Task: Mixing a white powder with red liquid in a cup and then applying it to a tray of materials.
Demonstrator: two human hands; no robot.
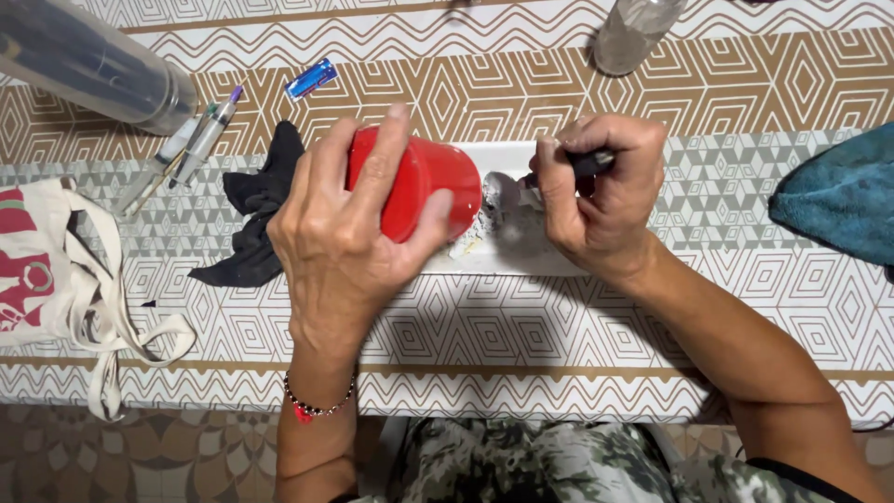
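I have the left hand [340,233] wrapped around a red cup [419,191], fingers closed over its side, tipping it on its side with the mouth facing right over a white tray [521,256]. The right hand [601,200] is clenched on the dark handle of a spoon [507,196], whose bowl sits just at the cup's mouth above the tray. Pale crumbly material [470,240] lies on the tray below the rim. To do this well, I judge I should keep the cup's mouth over the tray, hold the tilt steady, and work the spoon in short strokes so nothing lands on the patterned tablecloth [466,326]. A black cloth [256,219] lies just left of the cup, near my left hand
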